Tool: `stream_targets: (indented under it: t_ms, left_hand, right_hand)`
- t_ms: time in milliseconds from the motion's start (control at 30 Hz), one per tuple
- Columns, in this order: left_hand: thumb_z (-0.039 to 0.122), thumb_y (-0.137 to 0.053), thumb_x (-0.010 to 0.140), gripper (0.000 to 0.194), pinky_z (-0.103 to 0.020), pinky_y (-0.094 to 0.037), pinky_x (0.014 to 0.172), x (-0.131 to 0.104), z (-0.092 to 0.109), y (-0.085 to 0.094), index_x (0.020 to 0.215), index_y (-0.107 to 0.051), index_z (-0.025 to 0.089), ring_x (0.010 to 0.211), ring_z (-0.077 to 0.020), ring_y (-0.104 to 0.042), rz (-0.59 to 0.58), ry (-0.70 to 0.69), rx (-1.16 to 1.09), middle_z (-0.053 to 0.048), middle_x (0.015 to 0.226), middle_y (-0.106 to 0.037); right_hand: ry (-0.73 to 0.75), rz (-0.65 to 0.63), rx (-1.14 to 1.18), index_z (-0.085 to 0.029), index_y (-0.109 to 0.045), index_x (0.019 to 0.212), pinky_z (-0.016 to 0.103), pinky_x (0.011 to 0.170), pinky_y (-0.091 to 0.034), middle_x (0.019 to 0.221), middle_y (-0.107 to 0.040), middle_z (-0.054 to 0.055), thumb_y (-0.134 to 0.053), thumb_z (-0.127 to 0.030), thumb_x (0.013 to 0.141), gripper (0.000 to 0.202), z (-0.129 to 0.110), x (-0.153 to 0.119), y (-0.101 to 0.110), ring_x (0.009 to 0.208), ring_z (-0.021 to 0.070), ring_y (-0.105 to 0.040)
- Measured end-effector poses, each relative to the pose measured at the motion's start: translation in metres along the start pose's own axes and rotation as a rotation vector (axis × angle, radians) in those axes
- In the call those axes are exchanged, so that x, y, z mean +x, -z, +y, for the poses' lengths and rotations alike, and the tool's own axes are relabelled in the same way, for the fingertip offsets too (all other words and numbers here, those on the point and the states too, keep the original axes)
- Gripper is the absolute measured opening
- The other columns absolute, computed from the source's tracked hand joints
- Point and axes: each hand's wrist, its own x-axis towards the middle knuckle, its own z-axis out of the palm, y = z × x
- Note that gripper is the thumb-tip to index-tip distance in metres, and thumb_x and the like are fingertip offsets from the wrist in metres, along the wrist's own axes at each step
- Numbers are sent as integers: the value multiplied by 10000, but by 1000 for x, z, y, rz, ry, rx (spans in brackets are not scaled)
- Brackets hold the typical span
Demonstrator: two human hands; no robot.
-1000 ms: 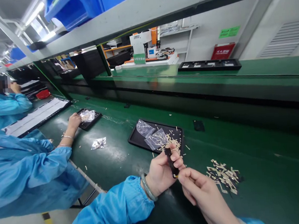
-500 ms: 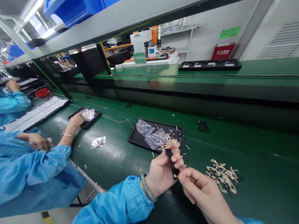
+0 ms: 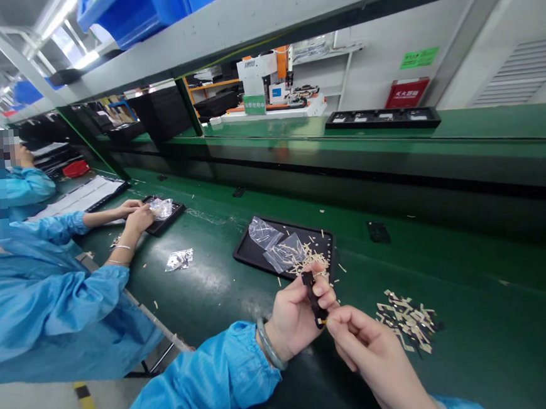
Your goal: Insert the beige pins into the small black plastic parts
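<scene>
Sleeves [image 3: 62,284] of blue cloth reach in over the left edge of the green tabletop [image 3: 223,296], where a co-worker's hands [image 3: 136,216] meet at a small black tray [image 3: 167,225] carrying a crumpled clear bag [image 3: 162,208]. A shiny packet [image 3: 179,260] lies apart, just in from that edge. Further right, a larger black tray [image 3: 247,252] holds two clear bags [image 3: 266,233] towards its left end and a heap of cream strips [image 3: 316,259] by its near right corner, with a few strips strayed past the rim. Near the tabletop's front edge, the person's left hand [image 3: 295,316], a bracelet [image 3: 271,343] at its wrist, grips a black part [image 3: 314,301] between thumb and curled fingers. The part is slim and dark, stands nearly upright with a slight tilt, has a blocky upper end, and shows a small yellow tab [image 3: 324,321] at its foot; finer detail is too small to tell. On that tab the right hand [image 3: 366,342] pinches thumb against forefinger. A flat dark piece [image 3: 378,231] lies beyond, and a loose pile [image 3: 409,321] of cream and black pieces spreads towards the tabletop's right side.
</scene>
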Motion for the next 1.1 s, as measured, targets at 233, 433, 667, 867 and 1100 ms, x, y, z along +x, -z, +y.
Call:
stream_targets:
  t_ms: [233,433,667,867,1100]
  left_hand:
    - [93,-509,750,215,-223,-322,590,0,-1,1,954,-572,120,594,-101,-372,-40,-16,3,4,673,-359]
    - [100,-484,773,206,-231,-322,598,-1,-1,2,962,-566,117,590,-99,-369,-54,-22,-4,6,678,-352]
    - [111,-525,750,201,-231,-322,589,-1,-1,-1,946,-567,125,581,-99,-359,-8,-20,17,9,672,-344]
    - [117,-550,724,217,-238,-326,588,-2,-1,-2,939,-569,132,574,-100,-352,22,-33,48,11,665,-343]
    - [99,-545,720,231,-247,-324,603,-2,-1,-1,948,-567,133,594,-108,-379,-10,-61,95,2,671,-377]
  right_hand:
    - [65,21,-75,-204,-546,657,219,427,-265,439,-349,-73,-540,-441,802,278,0,-2,0,408,84,-301]
    - [86,44,-102,-204,-551,657,222,422,-275,437,-354,-70,-533,-449,802,286,-1,-4,0,401,86,-311]
    - [84,57,-111,-203,-553,655,226,417,-285,438,-354,-64,-525,-473,801,308,-1,-5,0,402,91,-315]
    - [66,54,-113,-201,-560,660,223,410,-290,455,-357,-61,-533,-485,790,313,-2,-5,-1,410,93,-321]
    - [81,40,-124,-198,-553,650,215,405,-287,462,-369,-60,-526,-473,796,312,-3,-5,-1,410,88,-331]
